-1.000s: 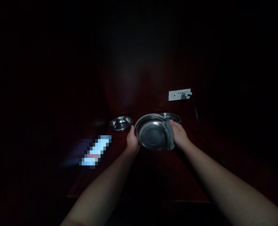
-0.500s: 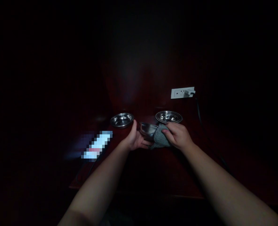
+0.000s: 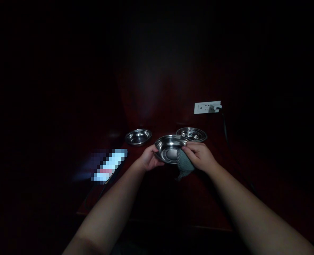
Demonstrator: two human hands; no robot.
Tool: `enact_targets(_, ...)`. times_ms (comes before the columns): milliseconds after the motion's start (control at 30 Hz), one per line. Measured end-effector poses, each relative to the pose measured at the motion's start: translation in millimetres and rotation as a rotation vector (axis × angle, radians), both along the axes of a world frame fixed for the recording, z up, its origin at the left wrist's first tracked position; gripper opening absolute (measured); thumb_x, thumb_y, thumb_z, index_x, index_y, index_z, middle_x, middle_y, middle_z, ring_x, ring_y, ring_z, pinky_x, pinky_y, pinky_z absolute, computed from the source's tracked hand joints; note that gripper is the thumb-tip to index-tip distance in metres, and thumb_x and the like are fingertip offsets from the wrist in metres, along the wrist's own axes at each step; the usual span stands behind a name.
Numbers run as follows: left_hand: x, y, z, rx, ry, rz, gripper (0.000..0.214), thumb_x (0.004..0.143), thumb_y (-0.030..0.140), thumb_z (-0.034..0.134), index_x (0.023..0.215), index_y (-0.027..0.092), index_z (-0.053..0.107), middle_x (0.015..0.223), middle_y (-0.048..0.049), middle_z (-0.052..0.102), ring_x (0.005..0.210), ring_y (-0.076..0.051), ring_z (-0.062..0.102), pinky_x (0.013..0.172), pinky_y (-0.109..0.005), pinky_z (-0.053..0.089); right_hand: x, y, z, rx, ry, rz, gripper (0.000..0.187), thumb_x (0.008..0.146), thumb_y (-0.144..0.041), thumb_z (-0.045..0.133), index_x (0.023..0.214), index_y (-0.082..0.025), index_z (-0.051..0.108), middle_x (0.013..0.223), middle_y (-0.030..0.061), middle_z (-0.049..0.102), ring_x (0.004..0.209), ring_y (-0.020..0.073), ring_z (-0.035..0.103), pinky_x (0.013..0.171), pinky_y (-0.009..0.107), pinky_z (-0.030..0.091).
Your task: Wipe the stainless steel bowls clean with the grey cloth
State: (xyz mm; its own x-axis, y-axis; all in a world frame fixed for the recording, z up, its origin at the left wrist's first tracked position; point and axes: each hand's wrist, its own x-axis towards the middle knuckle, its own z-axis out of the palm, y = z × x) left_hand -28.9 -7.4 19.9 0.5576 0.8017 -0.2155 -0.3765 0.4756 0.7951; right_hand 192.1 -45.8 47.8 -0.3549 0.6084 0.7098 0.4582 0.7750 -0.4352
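Tabletop (image 3: 157,202) of dark red wood lies under everything, dim on all sides. My left hand (image 3: 148,160) curls its fingers round the near left rim of the steel bowl (image 3: 169,150) and grips it. My right hand (image 3: 200,156) is closed on the opposite rim, with the grey cloth (image 3: 183,167) pinched between fingers and metal and its loose end hanging below the bowl. I hold the bowl just above the table, mouth up and tipped a little towards me. It is empty, and its inside shines with no mark I can make out, so I judge the wiping of this one well along; the cloth covers only the right rim. Behind it stand the rear right bowl (image 3: 192,134), near my right knuckles, and the rear left bowl (image 3: 138,136), apart from both. Each looks empty; whether either has been wiped I cannot tell. A white socket (image 3: 203,107) sits on the wall beyond, something plugged into it.
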Motion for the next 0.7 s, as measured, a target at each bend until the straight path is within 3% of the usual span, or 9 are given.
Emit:
enact_targets(167, 10.3, -5.6, -1.3, 0.087, 0.125, 0.062, 0.032, 0.062, 0.015, 0.044, 0.091, 0.008, 0.055, 0.070, -0.0093, 0.066, 0.064, -0.020, 0.064, 0.059, -0.036, 0.054, 0.7, 7.6, -5.4, -0.103, 0.043, -0.166, 0.038, 0.086, -0.037, 0.043, 0.053, -0.019, 0.039, 0.053, -0.0015, 0.044, 0.053, 0.0113, 0.044, 0.056, 0.025, 0.033)
enact_targets(300, 20.3, -14.7, -0.8, 0.170, 0.178, 0.083, 0.045, 0.061, 0.013, 0.047, 0.105, 0.011, 0.050, 0.075, -0.0086, 0.066, 0.064, -0.021, 0.064, 0.060, -0.039, 0.053, 1.1, 8.4, -6.5, -0.055, 0.147, -0.352, 0.037, 0.086, -0.039, 0.043, 0.055, -0.019, 0.040, 0.055, -0.0011, 0.045, 0.055, 0.0121, 0.045, 0.057, 0.026, 0.032)
enact_targets(433, 28.8, -22.2, -1.4, 0.218, 0.225, 0.092, 0.052, 0.059, 0.012, 0.050, 0.110, 0.017, 0.045, 0.081, -0.0066, 0.065, 0.068, -0.021, 0.063, 0.057, -0.039, 0.053, 4.1, 6.7, -4.2, 0.051, 0.168, -0.448, 0.033, 0.088, -0.036, 0.041, 0.059, -0.020, 0.042, 0.060, 0.0010, 0.047, 0.060, 0.0141, 0.046, 0.060, 0.027, 0.034)
enact_targets(567, 36.1, -25.2, -4.0, 0.250, 0.221, 0.124, 0.054, 0.057, 0.013, 0.052, 0.111, 0.020, 0.044, 0.085, -0.0054, 0.063, 0.071, -0.022, 0.062, 0.057, -0.040, 0.053, 4.6, 6.9, -3.7, 0.177, 0.047, -0.530, 0.029, 0.087, -0.035, 0.043, 0.062, -0.020, 0.046, 0.065, 0.0042, 0.051, 0.068, 0.0179, 0.046, 0.067, 0.031, 0.036)
enact_targets(700, 42.5, -24.8, -7.7, 0.284, 0.189, 0.195, 0.058, 0.057, 0.016, 0.053, 0.114, 0.021, 0.043, 0.082, -0.0036, 0.061, 0.067, -0.020, 0.060, 0.056, -0.038, 0.052, -1.2, 7.9, -8.9, 0.113, -0.203, -0.481, 0.020, 0.082, -0.037, 0.052, 0.071, -0.019, 0.054, 0.074, 0.0060, 0.057, 0.076, 0.0200, 0.048, 0.072, 0.033, 0.036)
